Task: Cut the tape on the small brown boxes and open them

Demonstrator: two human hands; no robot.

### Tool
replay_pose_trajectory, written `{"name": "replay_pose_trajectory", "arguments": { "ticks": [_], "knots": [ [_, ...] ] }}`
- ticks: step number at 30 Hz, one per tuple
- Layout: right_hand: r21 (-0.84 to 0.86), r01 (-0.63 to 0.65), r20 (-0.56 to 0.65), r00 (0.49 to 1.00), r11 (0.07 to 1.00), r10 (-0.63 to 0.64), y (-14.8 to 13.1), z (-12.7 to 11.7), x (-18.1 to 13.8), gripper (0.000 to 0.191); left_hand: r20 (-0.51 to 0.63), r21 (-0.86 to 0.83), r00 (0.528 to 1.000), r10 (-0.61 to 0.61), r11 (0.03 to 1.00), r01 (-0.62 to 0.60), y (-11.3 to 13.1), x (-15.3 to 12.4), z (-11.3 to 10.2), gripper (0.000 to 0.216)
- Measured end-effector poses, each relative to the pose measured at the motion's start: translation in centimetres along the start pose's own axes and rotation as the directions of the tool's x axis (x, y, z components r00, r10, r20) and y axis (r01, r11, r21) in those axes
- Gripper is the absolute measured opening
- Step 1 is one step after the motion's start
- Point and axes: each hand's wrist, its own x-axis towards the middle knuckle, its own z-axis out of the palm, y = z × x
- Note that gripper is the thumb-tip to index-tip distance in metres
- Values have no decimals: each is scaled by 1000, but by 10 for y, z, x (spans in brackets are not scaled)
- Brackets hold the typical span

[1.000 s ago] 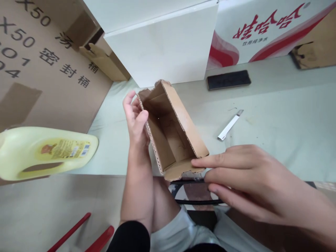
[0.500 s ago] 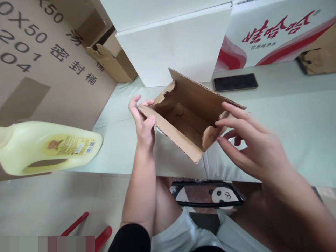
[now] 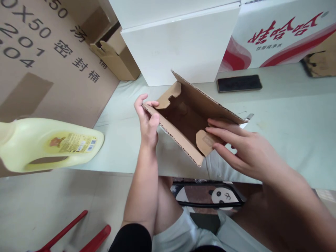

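Gripping open cardboard box [image 3: 187, 113] in left hand [image 3: 149, 122], right hand [image 3: 244, 145] touching inner flap [image 3: 202, 141], fingers parted

A pale green, cloth-covered worktop [image 3: 291, 147] spans the room, backed by a smooth white box [image 3: 178, 49], a white carton with red swirls [image 3: 275, 38] and, leftward, a tall brown cardboard carton printed in black [image 3: 70, 89]. Below lies a pale grey floor [image 3: 105, 196] with slim red bars [image 3: 96, 239]; the light is soft.

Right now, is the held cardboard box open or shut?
Open. The held cardboard box shows its shadowed inside between parted flaps.
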Motion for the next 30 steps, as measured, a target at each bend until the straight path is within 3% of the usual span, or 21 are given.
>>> {"name": "replay_pose_trajectory", "arguments": {
  "ticks": [2,3,5,7,8,9,11,13,18,23,30],
  "knots": [
    [166,129,-36,992,978,-125,-4,-7,-3,37,-32,7,999,-18,1000,18,0,1,1,59],
    [230,153,-111,985,961,-130,-5,-10,-4,43,-34,16,999,-19,1000,19,-1,1,0,60],
    [301,97,-353,936,949,16,-3,-10,-6,47,-15,37,1000,1,999,-1,-2,2,0,63],
    [375,-30,-482,847,927,222,7,-4,-6,45,7,51,1000,29,998,-30,-4,3,-1,68],
    [416,-76,-454,846,906,279,14,1,-6,46,20,55,999,37,998,-38,-5,3,-1,71],
    [440,-86,-381,884,894,272,21,6,-5,48,38,58,998,40,997,-42,-5,3,-1,76],
    [453,-44,-234,958,890,166,35,18,-4,53,84,77,996,37,996,-44,-7,3,1,85],
    [442,31,-189,980,896,59,44,27,-4,53,128,118,991,37,992,-52,-9,2,4,93],
    [443,76,-162,987,893,-4,43,36,-4,43,168,222,985,37,972,-75,-17,-2,10,88],
    [463,125,-151,987,877,-60,39,37,-2,49,177,273,983,39,958,-87,-17,-4,9,75],
    [468,56,-172,985,882,29,33,40,-2,31,224,365,975,5,927,-89,-14,-6,12,48]
  ]
}}
